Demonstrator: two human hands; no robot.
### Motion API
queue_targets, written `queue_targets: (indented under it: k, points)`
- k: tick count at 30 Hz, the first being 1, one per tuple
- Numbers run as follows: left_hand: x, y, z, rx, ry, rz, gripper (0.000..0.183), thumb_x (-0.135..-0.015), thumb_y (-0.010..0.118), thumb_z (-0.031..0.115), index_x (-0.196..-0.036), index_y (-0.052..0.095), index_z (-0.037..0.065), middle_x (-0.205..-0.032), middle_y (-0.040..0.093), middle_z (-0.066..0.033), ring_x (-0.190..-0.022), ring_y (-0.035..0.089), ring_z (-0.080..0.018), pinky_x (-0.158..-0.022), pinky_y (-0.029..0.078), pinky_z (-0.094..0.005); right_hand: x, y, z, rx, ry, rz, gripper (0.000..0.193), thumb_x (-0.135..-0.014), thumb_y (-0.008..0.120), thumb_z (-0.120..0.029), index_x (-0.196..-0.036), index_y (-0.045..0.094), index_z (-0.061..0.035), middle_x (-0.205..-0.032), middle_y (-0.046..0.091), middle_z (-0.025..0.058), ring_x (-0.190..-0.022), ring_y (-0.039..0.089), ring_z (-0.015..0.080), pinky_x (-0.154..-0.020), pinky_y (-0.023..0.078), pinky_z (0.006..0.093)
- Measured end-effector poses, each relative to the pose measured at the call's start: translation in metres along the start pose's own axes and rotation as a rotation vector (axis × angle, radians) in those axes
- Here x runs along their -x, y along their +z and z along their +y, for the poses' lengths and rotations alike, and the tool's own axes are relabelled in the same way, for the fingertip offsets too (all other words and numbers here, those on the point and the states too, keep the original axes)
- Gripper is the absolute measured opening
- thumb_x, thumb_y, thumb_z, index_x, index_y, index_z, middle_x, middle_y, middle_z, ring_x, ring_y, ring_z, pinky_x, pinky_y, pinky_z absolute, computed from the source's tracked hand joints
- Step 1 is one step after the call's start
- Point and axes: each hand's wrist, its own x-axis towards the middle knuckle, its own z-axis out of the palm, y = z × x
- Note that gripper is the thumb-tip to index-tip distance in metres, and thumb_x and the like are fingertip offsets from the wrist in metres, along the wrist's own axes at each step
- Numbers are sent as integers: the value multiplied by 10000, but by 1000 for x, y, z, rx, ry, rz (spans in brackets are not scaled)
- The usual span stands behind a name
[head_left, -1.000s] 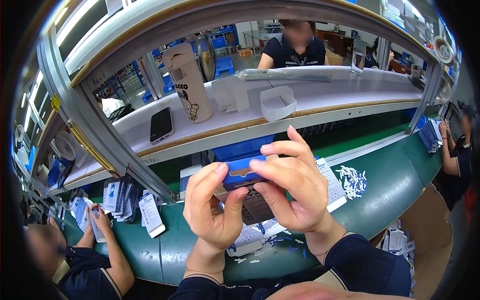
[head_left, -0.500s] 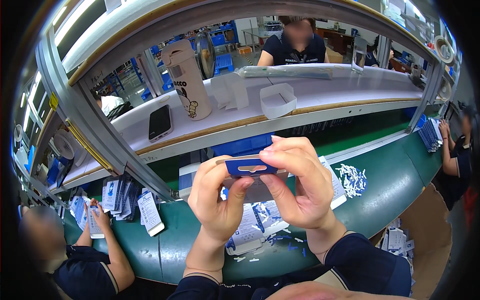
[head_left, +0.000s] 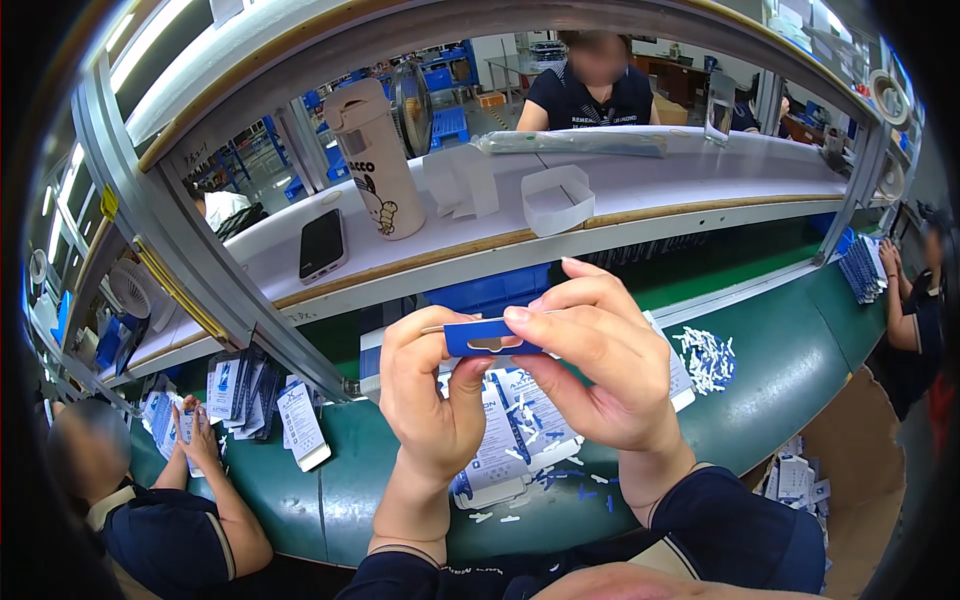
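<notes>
Between my two hands is a small box (head_left: 462, 338) of blue card with a hang-hole slot in its flap, held up above the bench. My left hand (head_left: 432, 385) grips its left end, thumb below and fingers curled behind. My right hand (head_left: 610, 370) pinches its right side, index fingertip on top and thumb underneath. Below them on the green bench lie flat printed blue-and-white cartons (head_left: 495, 480), strewn with small white and blue card scraps. Most of the held box behind the flap is hidden by my fingers.
A pile of white scraps (head_left: 707, 360) sits at right, with a large cardboard carton (head_left: 868, 460) beyond the bench edge. Overhead, the shelf (head_left: 660, 190) carries a tumbler (head_left: 375, 165), a phone (head_left: 321, 245) and a paper tray (head_left: 558, 203). A co-worker (head_left: 170, 520) handles cartons at left.
The box has tipped, so its blue flap faces me more and its grey side no longer shows. Both hands stay on it, the right shifted slightly. The left co-worker's hands have moved.
</notes>
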Motion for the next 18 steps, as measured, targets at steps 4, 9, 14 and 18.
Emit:
queue_targets:
  k: [4, 9, 14, 18]
  points:
    - [0, 0, 1, -14, 23, 32, 208, -851, 684, 106, -949, 538, -4, -962, 593, -161, -845, 618, -246, -712, 513, -317, 0, 5, 2, 48, -43, 23, 380, -694, 709, -34, -1072, 685, -59, -806, 632, 33, -802, 598, 204, -867, 470, 441]
    - [2, 4, 1, 79, 8, 70, 220, -888, 644, 148, -974, 521, -12, -1018, 555, -161, -886, 623, -246, -760, 520, -315, 1, 9, 1, 83, -106, 79, 356, -635, 689, -42, -989, 717, -72, -789, 623, 17, -807, 601, 203, -888, 455, 432]
    - [-2, -3, 1, -99, 49, -29, 259, -949, 568, 203, -1051, 505, -26, -1140, 491, -169, -978, 611, -232, -832, 511, -310, 3, 8, 1, 146, -112, 78, 345, -634, 674, -29, -972, 719, -84, -783, 623, 8, -816, 601, 195, -928, 429, 438]
    - [-3, 2, 1, -6, 16, -15, 254, -931, 587, 179, -1051, 527, -38, -1181, 498, -195, -994, 618, -259, -819, 522, -330, 2, 5, 3, 123, -84, 42, 333, -650, 673, -24, -974, 712, -93, -787, 622, 1, -838, 596, 196, -949, 412, 456]
